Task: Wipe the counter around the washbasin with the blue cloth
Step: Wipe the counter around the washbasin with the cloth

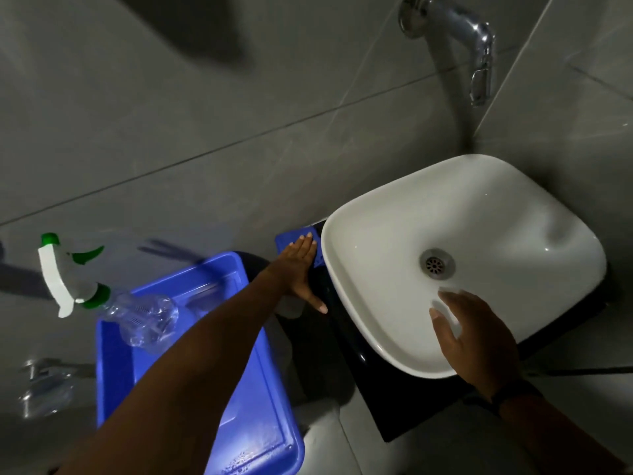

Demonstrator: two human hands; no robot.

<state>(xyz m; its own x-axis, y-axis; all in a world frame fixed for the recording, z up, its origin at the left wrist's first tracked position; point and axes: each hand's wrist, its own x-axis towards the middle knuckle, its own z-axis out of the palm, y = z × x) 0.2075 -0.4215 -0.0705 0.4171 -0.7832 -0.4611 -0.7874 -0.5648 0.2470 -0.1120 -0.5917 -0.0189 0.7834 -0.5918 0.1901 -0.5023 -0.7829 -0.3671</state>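
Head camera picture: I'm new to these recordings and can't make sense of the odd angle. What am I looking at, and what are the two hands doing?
There is no machine here. A person wears a wide-angle camera on the head, so you look down along their own arms.

The left hand lies flat, fingers spread, on a blue cloth, pressing it on the dark counter beside the white washbasin. The right hand rests open on the basin's near rim and holds nothing.

On the left sits a blue tub, with a clear spray bottle leaning over its edge. A chrome tap sticks out of the grey tiled wall above.
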